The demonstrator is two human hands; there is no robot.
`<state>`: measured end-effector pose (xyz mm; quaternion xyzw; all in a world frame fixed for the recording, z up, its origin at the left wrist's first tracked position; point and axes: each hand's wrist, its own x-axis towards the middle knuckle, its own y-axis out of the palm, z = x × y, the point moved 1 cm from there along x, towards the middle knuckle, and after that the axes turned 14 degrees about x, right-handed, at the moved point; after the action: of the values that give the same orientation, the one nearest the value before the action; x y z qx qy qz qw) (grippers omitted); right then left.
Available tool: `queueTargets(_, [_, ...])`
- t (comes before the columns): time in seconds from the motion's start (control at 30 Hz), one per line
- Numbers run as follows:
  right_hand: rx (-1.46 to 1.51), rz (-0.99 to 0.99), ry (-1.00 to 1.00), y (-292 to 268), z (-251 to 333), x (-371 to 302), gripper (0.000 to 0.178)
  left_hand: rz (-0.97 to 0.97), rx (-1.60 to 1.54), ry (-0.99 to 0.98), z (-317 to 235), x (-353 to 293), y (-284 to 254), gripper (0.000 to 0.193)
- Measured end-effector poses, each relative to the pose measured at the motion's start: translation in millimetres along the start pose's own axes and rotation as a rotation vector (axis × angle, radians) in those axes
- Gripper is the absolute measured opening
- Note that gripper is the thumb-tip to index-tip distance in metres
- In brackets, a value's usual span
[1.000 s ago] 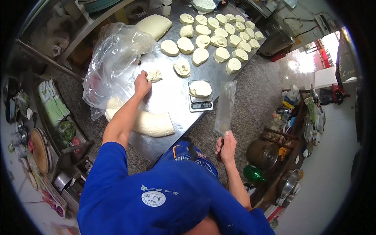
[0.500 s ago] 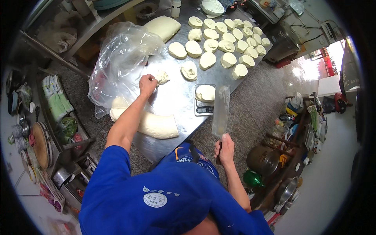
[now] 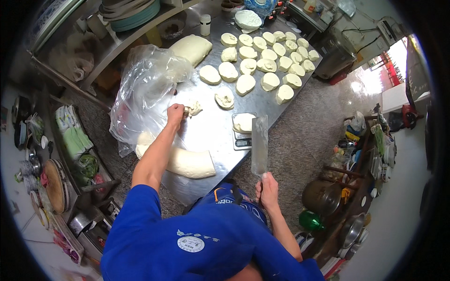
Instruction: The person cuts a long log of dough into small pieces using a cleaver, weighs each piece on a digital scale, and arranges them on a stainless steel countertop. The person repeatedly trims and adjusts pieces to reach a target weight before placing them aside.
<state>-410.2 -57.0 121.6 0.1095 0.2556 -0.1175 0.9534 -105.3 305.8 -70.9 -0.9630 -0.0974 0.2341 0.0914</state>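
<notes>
- Currently, your left hand (image 3: pixel 175 114) has its grip pinched on a scrap of dough (image 3: pixel 193 109), at three o'clock from your knuckles, on the worktop (image 3: pixel 211 133).
- Your right hand (image 3: pixel 268 191) has its grip clenched round the handle of a knife (image 3: pixel 259 145), blade pointing to twelve o'clock.
- At ten o'clock from the blade, a dough lump (image 3: pixel 242 123) sits on the scale (image 3: pixel 242 143).
- From your left hand: dough roll (image 3: pixel 192 163) at five, plastic bag (image 3: pixel 145 89) at ten, dough pieces (image 3: pixel 267 65) at two.
</notes>
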Motion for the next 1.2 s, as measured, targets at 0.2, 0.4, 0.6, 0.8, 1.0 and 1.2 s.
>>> queueTargets(0.2, [-0.012, -0.009, 0.005, -8.2, -11.8, 0.4, 0.035, -0.436, 0.500, 0.591, -1.6, -22.7, -10.2, 0.015])
queueTargets(0.4, [-0.036, 0.040, 0.001, -4.5, -10.4, 6.5, 0.032, 0.041, -0.074, 0.256, -27.6, -39.9, -20.2, 0.011])
queueTargets(0.6, [-0.032, 0.199, 0.069, 35.7, -11.5, 35.0, 0.035, 0.188, -0.043, -0.067, 13.7, -70.6, 34.6, 0.010])
queueTargets(0.8, [-0.272, 0.329, 0.141, 67.6, -38.1, 85.1, 0.043, 0.163, 0.245, 0.108, 56.4, -79.4, 46.2, 0.012])
queueTargets(1.0, [-0.656, 0.339, -0.140, 71.8, -62.7, 113.9, 0.045, 0.026, 0.646, 0.156, 42.9, -94.5, 49.4, 0.024])
queueTargets(1.2, [-0.768, 0.361, -0.259, 105.2, -79.8, 144.2, 0.042, -0.067, 0.760, 0.111, 46.7, -91.5, 49.9, 0.024])
